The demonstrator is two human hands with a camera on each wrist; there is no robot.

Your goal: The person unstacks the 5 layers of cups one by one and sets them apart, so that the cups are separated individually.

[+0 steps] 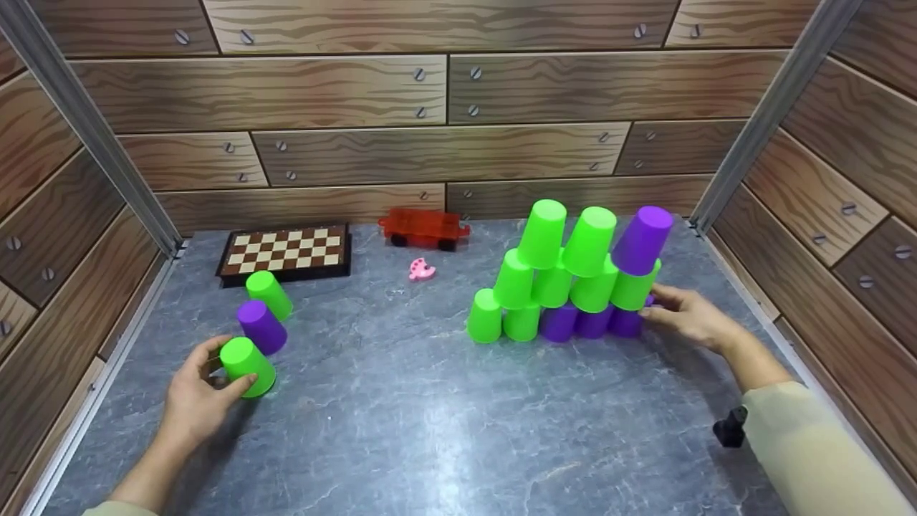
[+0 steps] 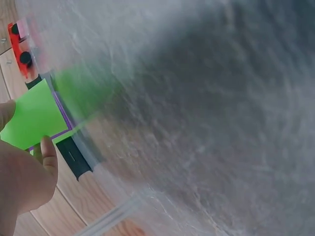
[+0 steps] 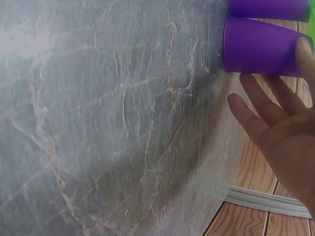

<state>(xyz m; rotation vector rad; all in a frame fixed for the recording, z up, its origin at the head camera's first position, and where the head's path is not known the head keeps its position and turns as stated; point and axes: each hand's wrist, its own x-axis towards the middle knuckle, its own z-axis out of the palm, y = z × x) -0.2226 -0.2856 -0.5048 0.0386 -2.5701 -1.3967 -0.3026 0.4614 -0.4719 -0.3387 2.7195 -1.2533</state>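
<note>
Green cup (image 1: 247,367) sits pinched between thumb and fingers of the left hand (image 1: 195,395), a purple cup (image 1: 262,327) just beyond them; the right hand (image 1: 693,319) spreads its fingers beside the cup stack (image 1: 555,285).

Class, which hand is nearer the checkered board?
Left: the left hand is in front of the checkered board; the right hand is far to its right, by the stacked cups.

Green cup (image 1: 248,369) inverted, front left; purple cup (image 1: 625,324) right, partly hidden, apparently inverted too
</note>
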